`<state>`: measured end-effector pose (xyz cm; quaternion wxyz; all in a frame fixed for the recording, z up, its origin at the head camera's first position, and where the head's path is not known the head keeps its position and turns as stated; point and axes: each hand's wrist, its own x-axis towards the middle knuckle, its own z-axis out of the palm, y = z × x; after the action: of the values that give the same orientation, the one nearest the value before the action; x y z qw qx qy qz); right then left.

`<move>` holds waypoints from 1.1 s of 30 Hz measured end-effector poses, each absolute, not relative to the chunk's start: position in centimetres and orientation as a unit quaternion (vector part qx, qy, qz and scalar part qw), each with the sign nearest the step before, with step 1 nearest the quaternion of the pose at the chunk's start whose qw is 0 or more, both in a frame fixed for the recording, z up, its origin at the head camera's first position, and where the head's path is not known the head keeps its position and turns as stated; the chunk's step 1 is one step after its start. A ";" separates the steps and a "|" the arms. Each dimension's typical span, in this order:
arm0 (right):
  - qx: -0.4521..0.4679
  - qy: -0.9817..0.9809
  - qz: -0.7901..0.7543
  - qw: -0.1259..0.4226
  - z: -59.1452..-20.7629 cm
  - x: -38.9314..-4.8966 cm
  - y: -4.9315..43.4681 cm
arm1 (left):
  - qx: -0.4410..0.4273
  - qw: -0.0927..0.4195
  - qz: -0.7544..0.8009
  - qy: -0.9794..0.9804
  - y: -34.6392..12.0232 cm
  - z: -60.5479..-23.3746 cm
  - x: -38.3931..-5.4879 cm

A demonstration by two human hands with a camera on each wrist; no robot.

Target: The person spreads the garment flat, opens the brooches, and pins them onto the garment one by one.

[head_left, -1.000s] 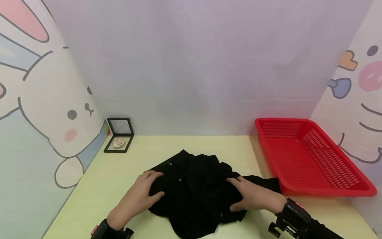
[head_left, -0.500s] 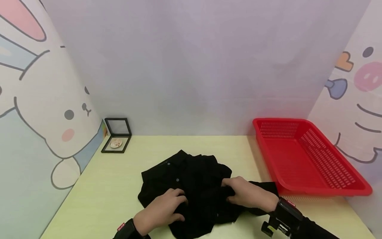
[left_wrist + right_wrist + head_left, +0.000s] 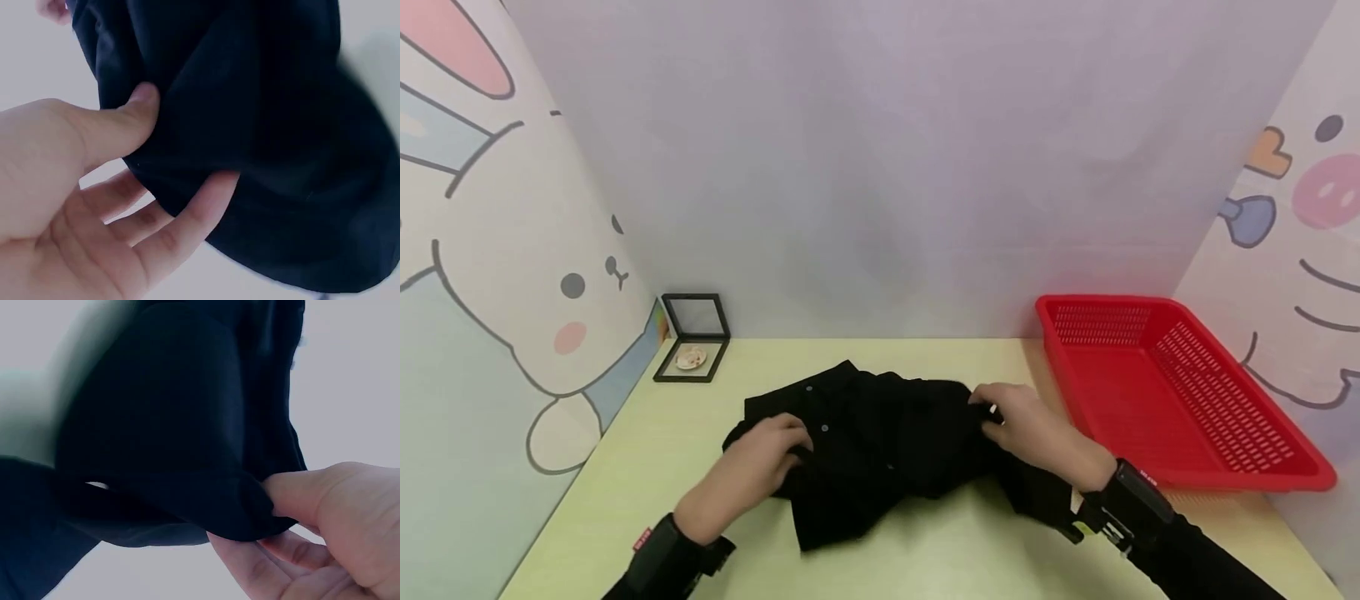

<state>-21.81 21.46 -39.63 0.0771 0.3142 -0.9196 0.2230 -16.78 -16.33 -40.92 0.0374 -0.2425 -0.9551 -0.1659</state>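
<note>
Head view: black cloth garment (image 3: 865, 442) with small pale buttons (image 3: 824, 427) lies bunched near the middle of a pale yellow table (image 3: 625, 508). Its lower edge is blurred, with shadow on the table beneath. Left hand (image 3: 748, 471) is at the garment's left side, fingers bent over the cloth. Right hand (image 3: 1041, 433) is at its right end, thumb and fingers pinching the edge; a dark length of cloth hangs below. Each wrist carries a black strapped device (image 3: 1138, 504). Right of the garment: red plastic basket (image 3: 1150, 400) with slotted walls, just beyond the right hand. Far left corner: thin black-framed hinged case (image 3: 702, 337), one half flat, the other raised, with a small round pale object (image 3: 690, 357) within the flat half. Behind: plain pale lilac backdrop (image 3: 880, 167); side panels bear cartoon animals.

Left wrist view: cloth runs between thumb (image 3: 140, 109) and fingers; thumb lies on the near face, index fingertip against the fabric. Left hand is pinching the garment.

Right wrist view: folded edge of the garment pinched between right thumb (image 3: 294, 494) and fingers. A small light gap shows between layers farther left.
</note>
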 end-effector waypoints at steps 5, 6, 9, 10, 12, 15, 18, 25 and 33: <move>0.274 -0.920 0.255 0.116 -38.4 -22.4 22.0 | -0.222 0.113 -0.166 -0.954 -18.5 -38.6 -17.8; 0.267 -0.919 0.265 0.118 -38.4 -22.4 22.1 | -0.215 0.127 -0.170 -0.953 -18.9 -38.3 -18.0; 0.255 -0.919 0.276 0.118 -38.7 -22.5 22.0 | -0.193 0.154 -0.180 -0.952 -19.6 -38.0 -18.3; 0.253 -0.921 0.272 0.115 -38.9 -22.5 22.0 | -0.188 0.156 -0.179 -0.953 -19.7 -38.1 -18.3; 0.254 -0.928 0.256 0.098 -39.6 -22.4 21.9 | -0.181 0.147 -0.179 -0.956 -19.8 -38.4 -18.0; 0.261 -0.936 0.230 0.053 -40.7 -21.9 22.1 | -0.164 0.121 -0.179 -0.962 -19.9 -39.0 -17.4; 0.273 -0.937 0.218 0.010 -41.5 -21.2 22.4 | -0.147 0.080 -0.193 -0.967 -19.9 -39.3 -16.6; 0.317 -0.921 0.224 -0.032 -41.7 -18.8 23.0 | -0.195 -0.046 -0.241 -0.950 -19.2 -40.3 -14.9; 0.334 -0.899 0.226 -0.174 -43.7 -17.1 22.2 | -0.224 -0.153 -0.227 -0.935 -16.5 -43.8 -13.6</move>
<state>-17.10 22.21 -43.70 -0.1737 0.3336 -0.8985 0.2261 -13.60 -16.47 -43.79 -0.1534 -0.2238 -0.9353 -0.2272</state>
